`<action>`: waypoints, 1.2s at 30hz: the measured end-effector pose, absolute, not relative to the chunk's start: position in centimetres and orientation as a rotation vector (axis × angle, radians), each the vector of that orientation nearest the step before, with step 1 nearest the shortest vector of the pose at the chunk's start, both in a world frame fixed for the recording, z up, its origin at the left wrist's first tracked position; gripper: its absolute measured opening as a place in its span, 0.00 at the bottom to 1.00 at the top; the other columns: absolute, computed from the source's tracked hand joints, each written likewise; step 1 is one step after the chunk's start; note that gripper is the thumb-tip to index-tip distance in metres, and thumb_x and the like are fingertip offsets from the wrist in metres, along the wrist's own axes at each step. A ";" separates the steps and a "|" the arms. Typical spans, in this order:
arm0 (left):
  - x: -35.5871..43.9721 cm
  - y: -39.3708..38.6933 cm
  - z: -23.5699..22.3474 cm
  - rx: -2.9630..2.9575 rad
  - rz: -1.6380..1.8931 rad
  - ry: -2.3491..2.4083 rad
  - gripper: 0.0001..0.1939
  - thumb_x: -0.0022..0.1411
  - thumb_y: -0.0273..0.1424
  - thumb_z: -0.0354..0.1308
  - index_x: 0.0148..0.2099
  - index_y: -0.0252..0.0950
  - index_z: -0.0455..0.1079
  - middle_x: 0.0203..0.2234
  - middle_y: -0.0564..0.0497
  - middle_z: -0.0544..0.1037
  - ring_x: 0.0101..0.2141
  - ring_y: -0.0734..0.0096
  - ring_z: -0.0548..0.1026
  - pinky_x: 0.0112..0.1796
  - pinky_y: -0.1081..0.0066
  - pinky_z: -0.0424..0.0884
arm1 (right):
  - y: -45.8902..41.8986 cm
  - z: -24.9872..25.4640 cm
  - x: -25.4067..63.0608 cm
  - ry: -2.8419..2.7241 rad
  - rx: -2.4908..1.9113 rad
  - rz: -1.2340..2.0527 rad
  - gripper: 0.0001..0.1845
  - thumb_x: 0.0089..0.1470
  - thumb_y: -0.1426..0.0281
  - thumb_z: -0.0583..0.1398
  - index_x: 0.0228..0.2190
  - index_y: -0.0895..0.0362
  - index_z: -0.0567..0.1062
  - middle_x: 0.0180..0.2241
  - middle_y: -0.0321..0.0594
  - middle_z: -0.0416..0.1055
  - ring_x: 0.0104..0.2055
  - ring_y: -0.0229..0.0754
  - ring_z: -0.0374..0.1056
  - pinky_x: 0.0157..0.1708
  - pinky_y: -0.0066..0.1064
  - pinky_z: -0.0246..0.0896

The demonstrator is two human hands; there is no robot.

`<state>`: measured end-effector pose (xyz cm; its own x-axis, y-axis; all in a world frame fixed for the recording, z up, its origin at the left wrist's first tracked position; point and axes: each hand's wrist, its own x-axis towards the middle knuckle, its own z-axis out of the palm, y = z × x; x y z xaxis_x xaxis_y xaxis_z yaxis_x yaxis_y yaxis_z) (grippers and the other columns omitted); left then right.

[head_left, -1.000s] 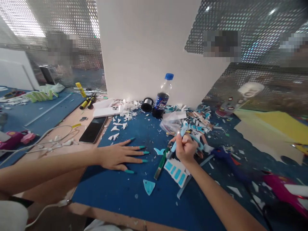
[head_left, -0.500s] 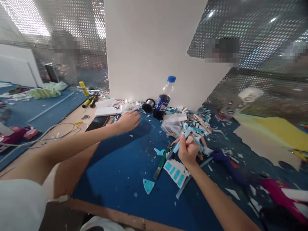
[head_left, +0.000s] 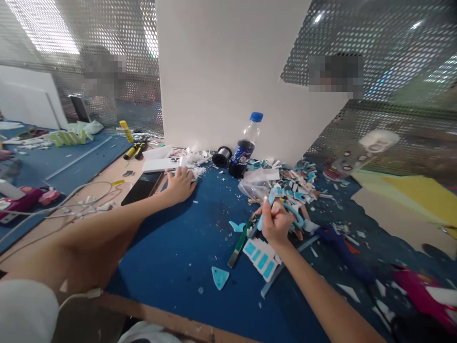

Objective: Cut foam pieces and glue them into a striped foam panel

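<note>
The left hand (head_left: 181,185) has just moved from flat on the near-left part of the blue mat (head_left: 178,247) to its far-left edge, by the white scraps (head_left: 199,170) and just short of the white phone (head_left: 153,165). The loose bits that lay apart there now seem bunched against that pile or under the palm, so the work looks, for now, like pushing scraps together rather than cutting. The left fingers are bent and slightly parted; whether they grip anything I cannot tell.

The right hand (head_left: 277,221) stays closed in a fist around a light blue tool (head_left: 273,193), right of the mat's middle, above the green-handled blade (head_left: 238,247). The tool's long axis slants from far right to near left, one end poking up past the thumb. (A grey tip shows toward the near left, though it may belong to something else.) A light blue loop (head_left: 299,217) shows just right of the fist.
</note>
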<state>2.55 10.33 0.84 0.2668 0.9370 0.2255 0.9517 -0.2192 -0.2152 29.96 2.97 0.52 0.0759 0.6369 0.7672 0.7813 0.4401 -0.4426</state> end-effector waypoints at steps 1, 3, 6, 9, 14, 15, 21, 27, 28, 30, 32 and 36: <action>3.4 11.8 0.9 -2.227 -0.089 -1.749 0.20 0.67 0.37 0.41 0.54 0.30 0.61 0.54 0.33 0.63 0.53 0.43 0.61 0.43 0.48 0.65 | 2.9 0.5 30.0 -1.628 -1.263 -0.176 0.19 0.58 0.69 0.53 0.16 0.54 0.63 0.12 0.35 0.67 0.13 0.37 0.64 0.17 0.27 0.56; 4.8 14.4 1.3 -2.200 -0.127 -1.803 0.19 0.67 0.37 0.44 0.52 0.29 0.64 0.51 0.34 0.66 0.52 0.45 0.63 0.43 0.48 0.66 | 2.9 0.5 30.1 -1.631 -1.268 -0.191 0.19 0.58 0.68 0.52 0.16 0.53 0.61 0.12 0.35 0.67 0.14 0.38 0.64 0.17 0.28 0.56; 6.0 16.6 2.1 -2.163 -0.198 -1.851 0.17 0.64 0.37 0.52 0.51 0.31 0.65 0.48 0.41 0.69 0.47 0.57 0.69 0.45 0.54 0.68 | 2.8 0.3 30.2 -1.632 -1.277 -0.206 0.19 0.58 0.68 0.52 0.16 0.53 0.60 0.12 0.35 0.67 0.14 0.37 0.64 0.18 0.28 0.56; 6.4 16.4 2.4 -2.250 -0.279 -1.735 0.17 0.64 0.36 0.54 0.53 0.33 0.64 0.48 0.44 0.69 0.46 0.62 0.71 0.45 0.56 0.70 | 2.8 0.1 30.3 -1.633 -1.279 -0.205 0.19 0.59 0.68 0.52 0.17 0.53 0.61 0.12 0.34 0.65 0.14 0.37 0.64 0.18 0.28 0.56; 6.3 14.4 0.9 -2.547 -0.275 -1.440 0.17 0.65 0.36 0.53 0.52 0.33 0.64 0.48 0.44 0.70 0.48 0.61 0.69 0.47 0.56 0.67 | 2.8 0.0 30.2 -1.633 -1.268 -0.182 0.19 0.59 0.67 0.52 0.17 0.54 0.62 0.12 0.32 0.62 0.14 0.35 0.62 0.18 0.27 0.55; 6.3 14.2 0.6 -2.583 -0.275 -1.408 0.18 0.65 0.36 0.52 0.54 0.33 0.63 0.49 0.44 0.69 0.49 0.60 0.68 0.49 0.56 0.66 | 2.8 0.0 30.1 -1.632 -1.267 -0.178 0.18 0.59 0.67 0.52 0.17 0.54 0.62 0.12 0.32 0.62 0.14 0.35 0.62 0.18 0.27 0.54; 5.8 15.6 -0.2 -2.572 -0.390 -1.495 0.31 0.62 0.40 0.51 0.61 0.26 0.50 0.53 0.32 0.65 0.56 0.47 0.60 0.51 0.53 0.60 | 2.6 0.3 30.1 -1.638 -1.262 -0.191 0.18 0.58 0.68 0.52 0.17 0.53 0.61 0.12 0.32 0.62 0.14 0.35 0.62 0.17 0.27 0.53; 5.1 15.9 -0.4 -2.586 -0.498 -1.539 0.29 0.60 0.39 0.53 0.57 0.27 0.52 0.50 0.35 0.66 0.52 0.46 0.62 0.50 0.54 0.62 | 2.6 0.5 30.1 -1.634 -1.253 -0.216 0.18 0.58 0.68 0.53 0.18 0.53 0.58 0.10 0.30 0.60 0.13 0.35 0.60 0.17 0.26 0.52; 4.9 15.7 -0.4 -2.601 -0.507 -1.526 0.28 0.60 0.39 0.53 0.57 0.27 0.53 0.49 0.36 0.67 0.52 0.47 0.62 0.50 0.54 0.62 | 2.6 0.5 30.0 -1.633 -1.254 -0.217 0.18 0.58 0.67 0.53 0.18 0.52 0.58 0.10 0.30 0.59 0.13 0.35 0.60 0.16 0.27 0.51; 4.7 15.3 -0.4 -2.628 -0.525 -1.510 0.26 0.60 0.39 0.54 0.55 0.29 0.54 0.47 0.38 0.67 0.52 0.48 0.63 0.50 0.54 0.62 | 2.7 0.5 30.0 -1.629 -1.257 -0.217 0.18 0.58 0.67 0.53 0.18 0.52 0.57 0.11 0.30 0.59 0.13 0.36 0.60 0.16 0.27 0.50; 4.6 15.3 -0.3 -2.644 -0.545 -1.515 0.26 0.60 0.39 0.54 0.54 0.30 0.54 0.46 0.38 0.68 0.51 0.49 0.63 0.49 0.54 0.63 | 2.7 0.4 29.9 -1.627 -1.261 -0.211 0.18 0.58 0.66 0.53 0.18 0.52 0.57 0.11 0.30 0.59 0.13 0.36 0.59 0.16 0.27 0.50; 5.4 16.2 -0.2 -2.670 -0.592 -1.534 0.29 0.58 0.41 0.55 0.55 0.30 0.52 0.49 0.37 0.66 0.52 0.47 0.61 0.49 0.52 0.62 | 2.7 0.2 29.9 -1.634 -1.262 -0.196 0.17 0.57 0.67 0.53 0.18 0.52 0.57 0.11 0.30 0.61 0.13 0.36 0.61 0.17 0.27 0.51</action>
